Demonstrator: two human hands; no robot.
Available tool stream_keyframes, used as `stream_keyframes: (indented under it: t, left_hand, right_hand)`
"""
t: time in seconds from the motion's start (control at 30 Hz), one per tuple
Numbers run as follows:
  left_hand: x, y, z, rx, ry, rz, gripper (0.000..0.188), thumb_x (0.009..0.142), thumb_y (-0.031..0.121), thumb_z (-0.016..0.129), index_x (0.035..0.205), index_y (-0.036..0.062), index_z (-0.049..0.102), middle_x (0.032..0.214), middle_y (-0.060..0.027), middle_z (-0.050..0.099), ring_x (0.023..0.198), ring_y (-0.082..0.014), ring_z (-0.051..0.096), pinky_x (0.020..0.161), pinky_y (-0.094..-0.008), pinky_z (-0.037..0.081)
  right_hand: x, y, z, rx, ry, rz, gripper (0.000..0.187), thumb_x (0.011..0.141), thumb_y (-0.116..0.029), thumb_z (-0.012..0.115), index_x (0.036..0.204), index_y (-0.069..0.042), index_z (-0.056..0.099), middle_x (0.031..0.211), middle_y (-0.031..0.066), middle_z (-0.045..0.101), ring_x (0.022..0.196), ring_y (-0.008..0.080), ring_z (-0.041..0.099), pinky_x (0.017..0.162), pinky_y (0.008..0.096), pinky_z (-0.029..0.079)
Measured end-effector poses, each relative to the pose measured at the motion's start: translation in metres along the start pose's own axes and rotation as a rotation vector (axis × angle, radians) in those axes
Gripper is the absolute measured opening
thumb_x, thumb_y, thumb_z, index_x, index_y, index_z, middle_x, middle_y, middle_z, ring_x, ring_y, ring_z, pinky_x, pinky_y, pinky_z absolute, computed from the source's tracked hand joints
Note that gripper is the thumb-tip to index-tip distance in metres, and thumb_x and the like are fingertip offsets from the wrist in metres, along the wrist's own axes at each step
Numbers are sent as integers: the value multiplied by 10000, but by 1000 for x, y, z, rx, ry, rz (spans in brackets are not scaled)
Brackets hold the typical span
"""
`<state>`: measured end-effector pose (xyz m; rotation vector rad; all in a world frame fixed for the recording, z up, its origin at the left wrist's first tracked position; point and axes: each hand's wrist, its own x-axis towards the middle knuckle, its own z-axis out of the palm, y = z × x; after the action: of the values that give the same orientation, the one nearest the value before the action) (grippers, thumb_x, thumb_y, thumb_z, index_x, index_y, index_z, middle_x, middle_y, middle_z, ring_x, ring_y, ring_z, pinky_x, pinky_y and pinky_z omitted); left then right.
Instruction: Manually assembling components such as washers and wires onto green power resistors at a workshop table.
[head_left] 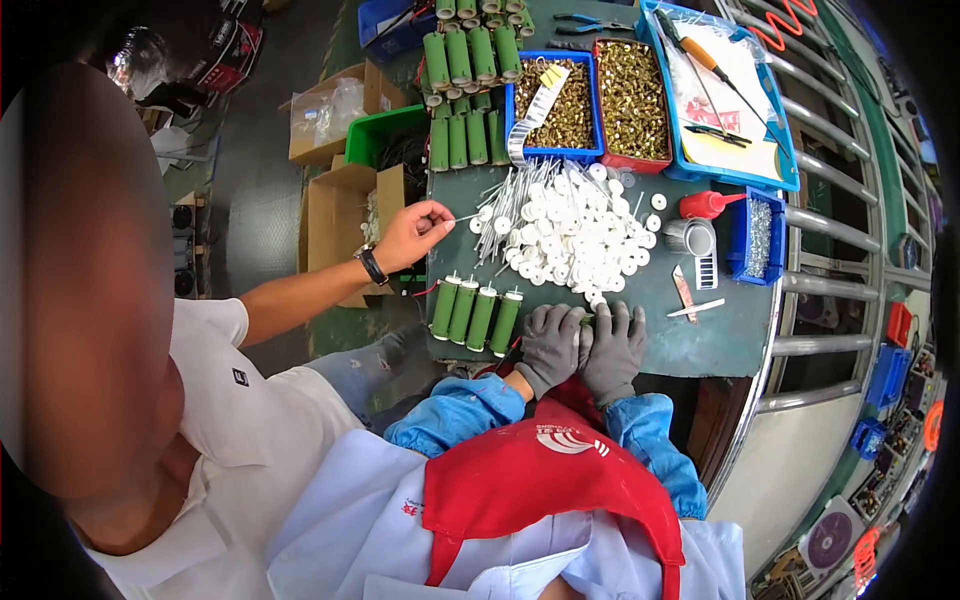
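At the table's near edge, my left hand and my right hand, both in grey gloves, are side by side with fingers curled. A green tube shows a little between them; most of it is covered by the gloves. A white washer lies just beyond my fingertips. To the left of my hands stands a row of several green tubes with white end caps and rod tips. Ahead is a large heap of white washers, with thin metal rods along its left side.
A co-worker's hand reaches in from the left, pinching a thin rod. Behind the heap stand a blue bin and a red bin of brass parts, plus stacked green tubes. Rightward are a red bottle and a tape roll.
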<state>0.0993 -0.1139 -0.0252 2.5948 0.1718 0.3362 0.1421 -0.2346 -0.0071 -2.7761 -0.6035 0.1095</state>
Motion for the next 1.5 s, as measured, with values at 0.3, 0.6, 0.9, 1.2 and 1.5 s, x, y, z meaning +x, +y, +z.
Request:
stream_keyframes:
  t: [0.3, 0.6, 0.9, 1.2, 1.5]
  left_hand:
    - [55, -11, -29, -105, 41, -190, 357, 908, 293, 572, 1199, 88, 540, 1040, -165, 575, 974, -362, 552, 833, -479, 449]
    - [105, -15, -14, 50, -156, -537, 607, 828, 233, 695, 1305, 29, 379, 983, -236, 595, 867, -412, 637, 724, -489, 527]
    - [109, -23, -12, -110, -75, -501, 488, 783, 134, 632, 1207, -8, 435, 983, -284, 611, 891, -444, 625, 773, -509, 525]
    - [130, -34, -14, 138, -161, -532, 462, 822, 231, 632, 1179, -3, 453, 869, -216, 654, 781, -407, 668, 670, -504, 540]
    - [148, -33, -26, 52, -231, -640, 299, 781, 307, 679, 884, 27, 676, 879, -218, 698, 881, -389, 678, 789, -470, 537]
  right_hand:
    - [6, -6, -3, -7, 21, 10, 456, 909, -351, 545, 1291, -102, 550, 1324, 196, 495, 1285, 475, 367, 1050, 565, 315]
    - [-8, -3, 2, 52, 3, 15, 456, 907, -366, 552, 1288, -116, 537, 1338, 178, 482, 1266, 489, 374, 1056, 581, 300]
    - [-3, 8, -21, 172, -1, -11, 480, 900, -326, 594, 1309, -89, 507, 1303, 176, 508, 1251, 442, 413, 1038, 535, 339]
    - [70, 22, -43, 526, 172, -18, 352, 896, -231, 616, 1195, -47, 587, 1148, 218, 590, 1037, 390, 588, 883, 450, 477]
    - [194, 22, -17, 478, 32, 253, 308, 885, -262, 607, 1125, -75, 661, 1073, 225, 630, 1013, 407, 609, 872, 481, 485]
